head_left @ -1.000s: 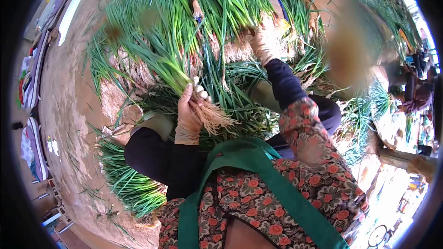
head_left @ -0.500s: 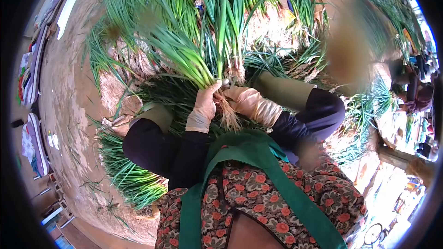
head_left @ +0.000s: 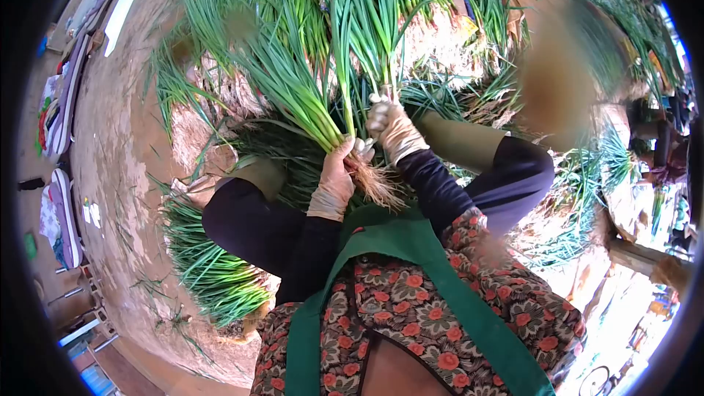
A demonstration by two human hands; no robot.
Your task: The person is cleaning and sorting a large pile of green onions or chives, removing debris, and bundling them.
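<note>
A brown out-of-focus blot (head_left: 555,81) is hiding part of the right side, glare is washing out the lower right, and the heap of green onions (head_left: 290,0) is running past the top edge. The lower fingers of both hands are hard to make out. Bare floor (head_left: 110,169) is stretching along the left, beyond a separate bundle (head_left: 213,264) lying beside the left knee (head_left: 235,213); between the knees, loose leaves are crowding the space. The left hand (head_left: 337,176) is pinching a bunch of green onions (head_left: 308,110) near its white ends, the roots (head_left: 378,185) trailing just above the green apron (head_left: 385,240). Just beside it, the right hand (head_left: 394,125) is gripping the bulb end of a second clump (head_left: 383,48), its leaves pointing away from the person.
</note>
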